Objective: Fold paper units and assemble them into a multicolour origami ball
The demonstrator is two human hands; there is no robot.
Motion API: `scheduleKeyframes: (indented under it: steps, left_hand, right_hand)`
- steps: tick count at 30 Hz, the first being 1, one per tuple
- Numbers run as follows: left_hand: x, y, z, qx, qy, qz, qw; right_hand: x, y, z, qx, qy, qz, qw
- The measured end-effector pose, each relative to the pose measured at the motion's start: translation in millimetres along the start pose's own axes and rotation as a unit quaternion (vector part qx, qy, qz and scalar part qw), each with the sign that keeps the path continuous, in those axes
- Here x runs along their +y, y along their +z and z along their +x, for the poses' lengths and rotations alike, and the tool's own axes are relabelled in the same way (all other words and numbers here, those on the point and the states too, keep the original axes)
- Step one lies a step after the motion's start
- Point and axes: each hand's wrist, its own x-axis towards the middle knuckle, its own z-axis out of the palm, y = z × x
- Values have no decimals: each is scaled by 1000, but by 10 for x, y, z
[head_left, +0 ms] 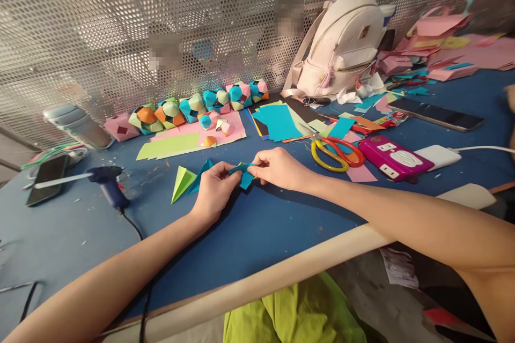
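Both hands pinch one small piece of folded blue paper over the middle of the blue table. My left hand grips its left side between thumb and fingers. From the right, my right hand holds the other edge. A bit of yellow-green shows at the top of the paper; part of it is hidden by my fingers. Just left of my left hand lie a folded green paper piece and a folded blue paper piece. Behind the hands, light green paper strips and a stack of blue paper sheets lie flat.
A row of multicoloured paper balls lines the perforated metal screen. A hot glue gun with a cord stands left. Yellow and red scissors, a purple case, a phone and a white backpack are right.
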Motion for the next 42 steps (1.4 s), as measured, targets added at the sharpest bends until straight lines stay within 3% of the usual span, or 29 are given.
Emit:
scheduleKeyframes:
  steps: [9,17,22,29,34,38,40,42]
  left_hand:
    - [-11,-6,0,-8,6,-13,1000]
    - [-37,1,16,-33,-26,-66,997]
    - [-11,14,16,-40,-48,-100,993]
    - [28,22,-17,-32,-32,-65,997]
    - [170,-7,8,15,29,-31,999]
    - [468,-106,-27,46,121,-64,990]
    - [655,-171,-98,62,177,-86,978]
    - [839,-230,-194,89,235,-101,963]
  right_hand:
    - [-7,-43,27,-17,7,-1,1000]
    - [24,8,46,-39,24,148,988]
    - [6,30,14,-19,25,134,991]
    - [-12,19,-29,-36,-11,135,990]
    - [-51,-93,7,-2,-39,147,988]
    - [-53,-100,78,22,1,186,982]
    - [-95,-71,109,8,16,137,990]
    - [-189,-18,155,-13,-24,57,998]
